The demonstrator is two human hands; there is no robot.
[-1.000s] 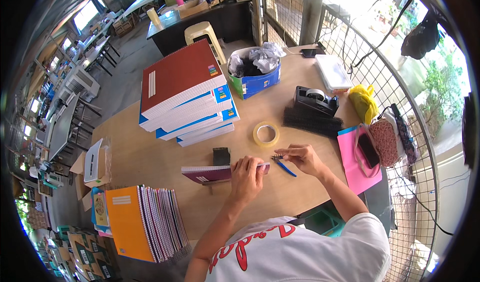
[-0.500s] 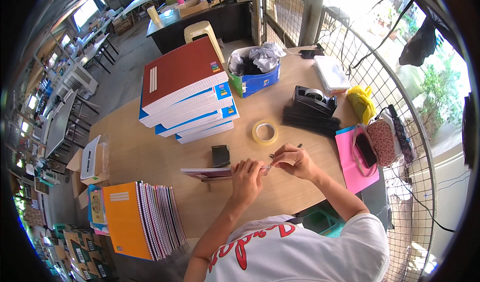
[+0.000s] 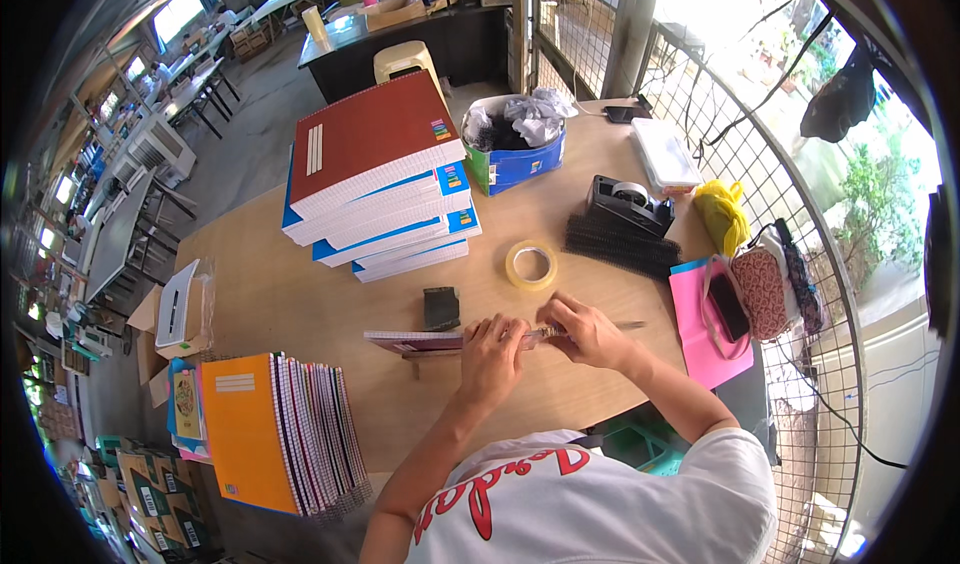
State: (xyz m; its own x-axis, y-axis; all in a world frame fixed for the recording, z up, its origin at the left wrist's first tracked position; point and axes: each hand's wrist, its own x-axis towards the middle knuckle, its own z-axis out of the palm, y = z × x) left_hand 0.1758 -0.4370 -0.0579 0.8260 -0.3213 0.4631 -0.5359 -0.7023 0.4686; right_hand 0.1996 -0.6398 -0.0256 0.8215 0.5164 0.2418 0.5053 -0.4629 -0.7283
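Observation:
My left hand [image 3: 490,352] grips a dark red notebook [image 3: 415,341] that stands on its edge on the table, its fingers over the top near the right end. My right hand [image 3: 585,334] is closed around a small hand tool [image 3: 628,325], of which a slim dark end sticks out to the right. Something metallic shows between the two hands at the notebook's right end; its exact shape is too small to tell. Just behind the notebook sits a small dark block [image 3: 441,309]. A roll of clear tape [image 3: 531,266] lies farther back.
A tall stack of notebooks [image 3: 370,144] stands at back left, and an orange-covered stack of spiral notebooks [image 3: 245,434] at front left. To the right are a tape dispenser [image 3: 632,204], black coils [image 3: 620,248], a pink folder [image 3: 700,359] and a phone [image 3: 729,307]. A blue box [image 3: 515,164] stands behind.
My right hand has turned and closed in toward the notebook's end, and the tool's slim end now points out to the right. The left hand keeps its hold on the notebook.

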